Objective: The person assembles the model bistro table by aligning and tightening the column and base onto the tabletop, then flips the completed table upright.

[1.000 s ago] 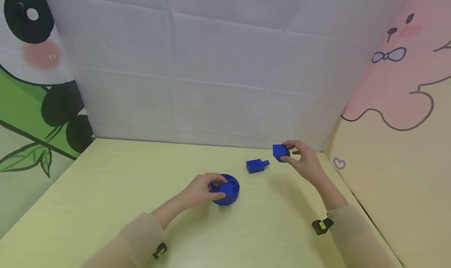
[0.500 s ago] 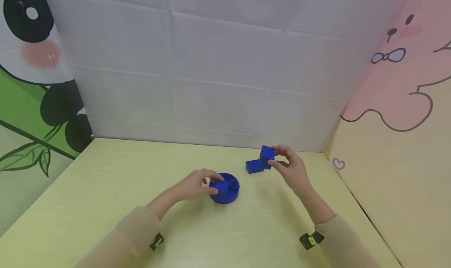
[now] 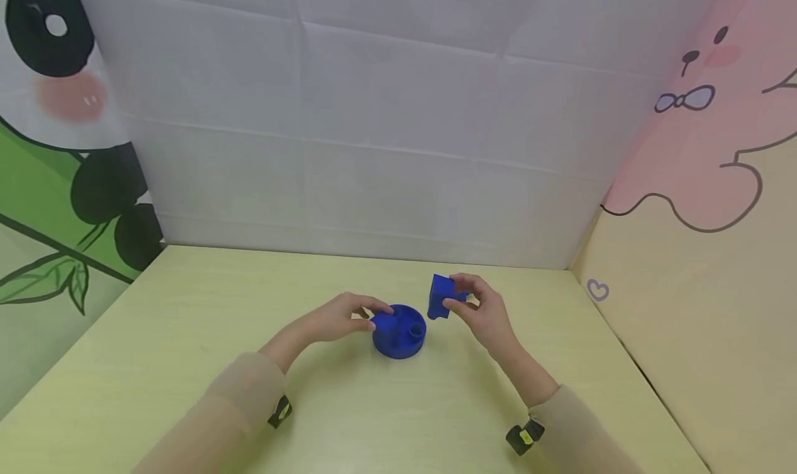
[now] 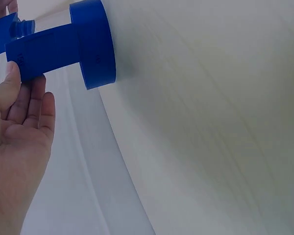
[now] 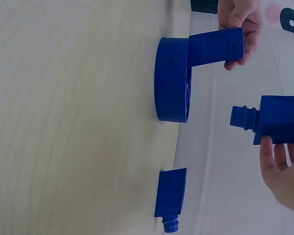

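A round blue base [image 3: 407,346] with sockets in its top stands on the table. One blue block [image 4: 44,51] rises upright from it, its lower end at the base. My left hand [image 3: 333,320] pinches that block near its top, thumb on one side and fingers on the other. To the right of the base, my right hand [image 3: 488,315] grips a second blue block [image 5: 279,117] in the air, its ridged peg pointing down toward the table. The peg is apart from the base. A third blue block [image 5: 171,193] with a similar peg lies on the table, mostly hidden behind my right hand in the head view.
The pale yellow table [image 3: 205,308] ends at a white sheet [image 3: 373,114] behind. Cartoon-printed panels flank it, one at the left [image 3: 37,183] and one at the right [image 3: 697,287]. Each sleeve carries a dark strap [image 3: 525,436].
My right hand has carried its block left toward the base, over the lying block, turning its peg downward. My left hand has shifted slightly left and up, still pinching its block.
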Demonstrator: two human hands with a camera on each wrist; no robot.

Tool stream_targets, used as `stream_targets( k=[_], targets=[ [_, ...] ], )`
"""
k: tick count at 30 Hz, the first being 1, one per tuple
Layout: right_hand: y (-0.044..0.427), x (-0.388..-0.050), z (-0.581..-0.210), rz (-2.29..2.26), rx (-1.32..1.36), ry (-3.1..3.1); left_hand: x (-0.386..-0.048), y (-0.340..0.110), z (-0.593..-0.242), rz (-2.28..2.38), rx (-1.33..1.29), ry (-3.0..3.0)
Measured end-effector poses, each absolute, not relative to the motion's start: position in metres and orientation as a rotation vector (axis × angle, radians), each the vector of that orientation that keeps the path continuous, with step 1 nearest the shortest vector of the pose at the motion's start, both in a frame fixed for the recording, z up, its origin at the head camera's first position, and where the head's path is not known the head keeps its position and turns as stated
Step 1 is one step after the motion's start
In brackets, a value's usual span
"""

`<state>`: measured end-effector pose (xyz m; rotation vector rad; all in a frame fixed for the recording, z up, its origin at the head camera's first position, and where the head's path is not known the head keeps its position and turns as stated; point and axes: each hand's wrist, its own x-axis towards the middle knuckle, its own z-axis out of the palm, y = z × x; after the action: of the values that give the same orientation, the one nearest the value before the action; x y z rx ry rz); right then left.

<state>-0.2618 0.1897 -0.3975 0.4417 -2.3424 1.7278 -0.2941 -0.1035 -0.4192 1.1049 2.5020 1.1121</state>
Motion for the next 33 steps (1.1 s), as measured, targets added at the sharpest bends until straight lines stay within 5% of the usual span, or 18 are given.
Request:
stream_targets(
  k=[12,22,33],
  targets=[
    [0.160,-0.255,-0.402,1.655,0.332,-2.414,-0.299,-0.106,-0.425,1.219,1.133,2.443],
    [0.157,-0.269,-0.429,1.604,0.352,-2.426,-0.271,-0.080,-0.430,1.299,0.574,2.825],
    [0.150,-0.269,-0.434,1.590,0.371,-2.432,-0.269,-0.073,-0.427,1.327,0.525,2.900]
  ],
)
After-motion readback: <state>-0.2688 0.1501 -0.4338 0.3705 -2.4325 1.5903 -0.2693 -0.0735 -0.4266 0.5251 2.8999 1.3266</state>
